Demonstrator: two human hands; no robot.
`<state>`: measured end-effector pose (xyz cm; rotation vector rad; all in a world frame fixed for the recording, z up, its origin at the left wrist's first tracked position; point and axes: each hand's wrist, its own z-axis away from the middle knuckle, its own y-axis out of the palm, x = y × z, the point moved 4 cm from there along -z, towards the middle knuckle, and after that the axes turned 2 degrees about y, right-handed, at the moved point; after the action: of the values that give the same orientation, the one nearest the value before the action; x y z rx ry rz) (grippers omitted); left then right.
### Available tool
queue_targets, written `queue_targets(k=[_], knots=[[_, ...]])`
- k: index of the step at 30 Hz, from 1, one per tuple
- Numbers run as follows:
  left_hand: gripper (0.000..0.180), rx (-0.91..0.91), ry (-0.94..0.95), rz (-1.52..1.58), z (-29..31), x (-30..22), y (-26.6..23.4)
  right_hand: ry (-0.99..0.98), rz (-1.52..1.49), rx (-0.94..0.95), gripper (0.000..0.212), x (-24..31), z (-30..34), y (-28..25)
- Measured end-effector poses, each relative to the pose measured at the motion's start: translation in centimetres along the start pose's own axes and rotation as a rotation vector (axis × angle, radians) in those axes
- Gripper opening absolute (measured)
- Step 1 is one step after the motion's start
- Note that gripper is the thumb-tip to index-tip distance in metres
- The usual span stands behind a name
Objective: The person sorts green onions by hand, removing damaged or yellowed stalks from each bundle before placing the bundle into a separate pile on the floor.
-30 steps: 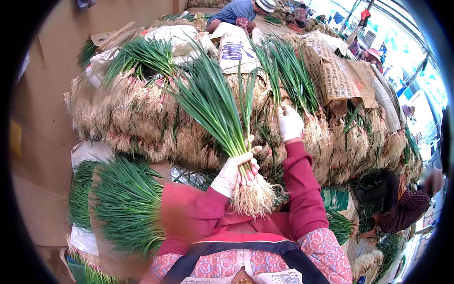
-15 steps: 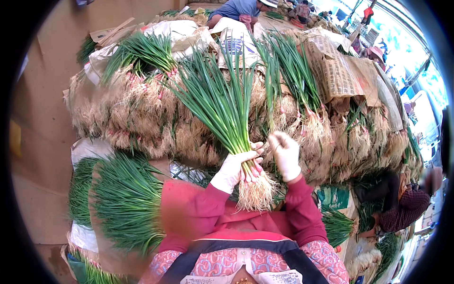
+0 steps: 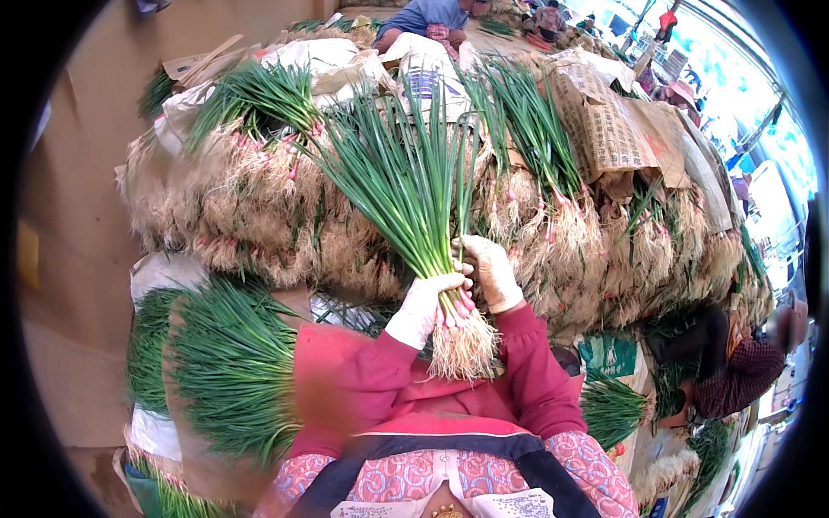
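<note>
My gloved left hand (image 3: 421, 309) is closed round a bunch of spring onions (image 3: 406, 203) just above their pink bulbs. The green leaves fan upward and away from me, and the pale roots (image 3: 464, 350) hang toward my lap. At the right side of the bunch, my gloved right hand (image 3: 492, 274) pinches the lower stem of a single spring onion (image 3: 466, 186), close against the others. Its fingertips nearly meet those of my left hand, and the stem's lower end is hidden there.
A long heap of spring onions (image 3: 285, 216) lies ahead, partly covered by sacks (image 3: 600, 129). More leafy bunches (image 3: 233, 367) lie at my left. A person (image 3: 743, 375) sits at the right; another (image 3: 423, 22) bends over beyond the heap.
My right hand has moved left to the bunch, bringing the single spring onion against its right side. My left hand has kept its grip, almost in place.
</note>
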<state>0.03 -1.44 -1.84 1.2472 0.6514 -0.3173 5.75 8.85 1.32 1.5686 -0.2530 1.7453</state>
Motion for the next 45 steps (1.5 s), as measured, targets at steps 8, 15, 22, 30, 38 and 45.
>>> queue_targets(k=[8, 15, 22, 30, 38, 45], knots=[[0.022, -0.009, -0.018, 0.003, 0.5, 0.2, -0.6, 0.097, -0.198, 0.204, 0.022, -2.3, 0.6, 0.5], [0.018, -0.027, 0.0, 0.018, -0.2, 0.7, -0.5, 0.085, -0.101, 0.198, 0.027, -3.7, 1.2, -2.3], [0.012, 0.011, -0.117, -0.052, -0.2, 1.5, -1.3, -0.324, 0.87, -0.158, 0.021, -3.4, -0.4, -4.3], [0.012, 0.037, -0.023, 0.115, 0.0, 1.0, -0.4, -0.103, 1.454, -0.116, 0.036, -2.1, 1.2, -4.8], [0.024, -0.019, -0.107, 0.111, -0.3, 1.6, 0.4, -0.43, 0.688, -0.119, 0.015, 6.1, 1.8, 1.8], [0.015, 0.039, -0.032, 0.167, -0.8, 2.6, -0.3, -0.719, 0.786, 0.108, 0.017, 17.3, -1.9, 15.9]])
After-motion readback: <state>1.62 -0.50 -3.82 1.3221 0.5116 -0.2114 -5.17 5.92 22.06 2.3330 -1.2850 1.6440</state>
